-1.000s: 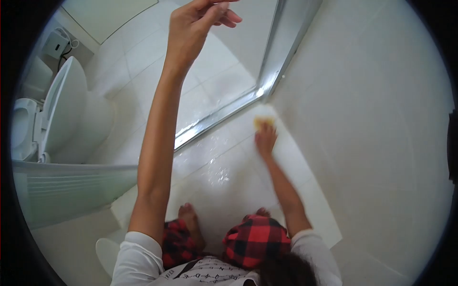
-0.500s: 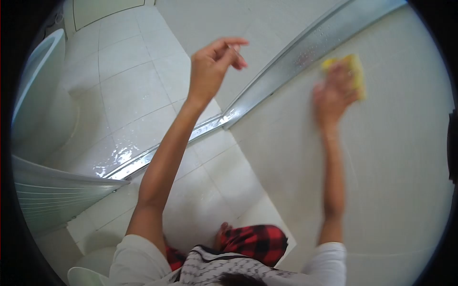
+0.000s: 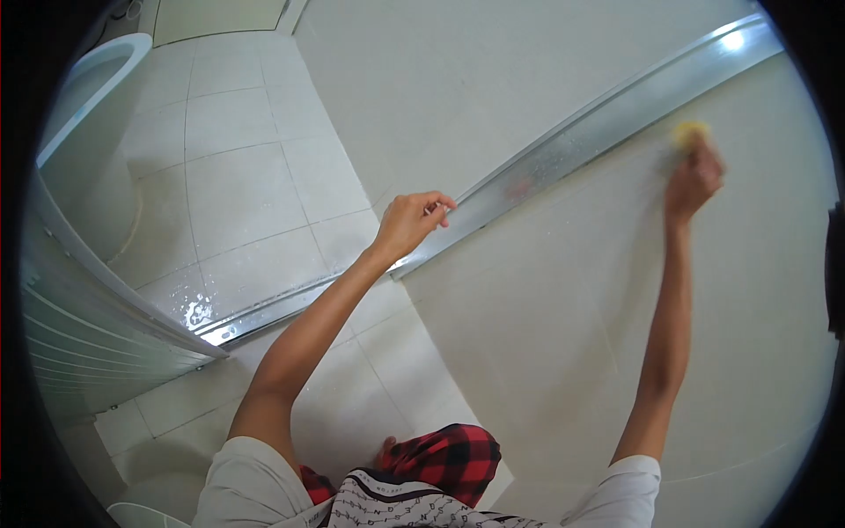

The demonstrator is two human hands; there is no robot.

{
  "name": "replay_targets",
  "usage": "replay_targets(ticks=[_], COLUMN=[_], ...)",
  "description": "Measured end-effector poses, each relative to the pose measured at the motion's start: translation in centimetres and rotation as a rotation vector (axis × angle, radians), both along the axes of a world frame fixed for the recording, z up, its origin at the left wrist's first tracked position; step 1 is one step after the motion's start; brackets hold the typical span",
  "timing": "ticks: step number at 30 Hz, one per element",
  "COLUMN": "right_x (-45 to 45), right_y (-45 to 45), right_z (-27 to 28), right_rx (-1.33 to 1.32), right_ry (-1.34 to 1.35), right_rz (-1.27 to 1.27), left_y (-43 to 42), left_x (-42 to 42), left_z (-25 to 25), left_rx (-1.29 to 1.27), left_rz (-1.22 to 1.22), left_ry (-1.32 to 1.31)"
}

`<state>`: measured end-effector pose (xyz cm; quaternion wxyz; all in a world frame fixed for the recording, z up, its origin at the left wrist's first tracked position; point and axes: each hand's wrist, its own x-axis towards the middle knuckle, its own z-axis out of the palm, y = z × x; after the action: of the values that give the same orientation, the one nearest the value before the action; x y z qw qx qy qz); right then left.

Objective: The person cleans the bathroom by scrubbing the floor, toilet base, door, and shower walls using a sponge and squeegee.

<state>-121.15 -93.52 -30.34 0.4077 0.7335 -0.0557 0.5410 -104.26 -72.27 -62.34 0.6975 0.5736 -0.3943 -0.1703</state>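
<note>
Holding a small yellow sponge (image 3: pixel 691 134) at the upper right of the view, the person's right hand (image 3: pixel 695 180) reaches out over a smooth beige wall (image 3: pixel 546 326) with its arm almost straight. The sponge shows just past the fingers, on the side away from the body, and appears to lie against the wall; blur hides its outline, so its long axis cannot be told. The right fingers look bent around its near edge, though the same blur softens their exact grip. Up and to the left of the sponge, near it but apart, a silvery metal frame strip (image 3: pixel 581 145) slants down toward the middle of the view, with wet drops along part of it. The left hand (image 3: pixel 409 224) is well apart from the sponge, so the right is by far the nearer; its fingers are loosely curled with nothing visible in them, in front of the strip's lower end, and whether they touch it cannot be told. Farther left are pale floor tiles (image 3: pixel 238 189), wet in one patch, a curved, striped glass panel (image 3: pixel 106 326) and a white toilet (image 3: pixel 97 189). Below, a knee in red-and-black checked cloth (image 3: pixel 440 462) shows beside the wall's lower edge.
</note>
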Motion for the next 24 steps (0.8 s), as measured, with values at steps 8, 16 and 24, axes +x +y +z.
replay_targets(ticks=[8,16,24], right_x=[7.4,4.1,9.3], right_y=[0.6,0.7,0.4], right_z=[-19.4,-30.0,-29.3], right_rx=[-0.089,0.252,0.131], right_ry=[0.227,0.851,0.038], right_rz=[-0.107,-0.099,-0.262], left_y=[-0.3,2.7,3.2], left_x=[0.8,1.1,4.9], left_z=[-0.5,0.2,-0.4], left_rx=[-0.025,-0.070,-0.043], left_rz=[-0.039,-0.080,0.105], left_ry=[-0.052,-0.062,0.014])
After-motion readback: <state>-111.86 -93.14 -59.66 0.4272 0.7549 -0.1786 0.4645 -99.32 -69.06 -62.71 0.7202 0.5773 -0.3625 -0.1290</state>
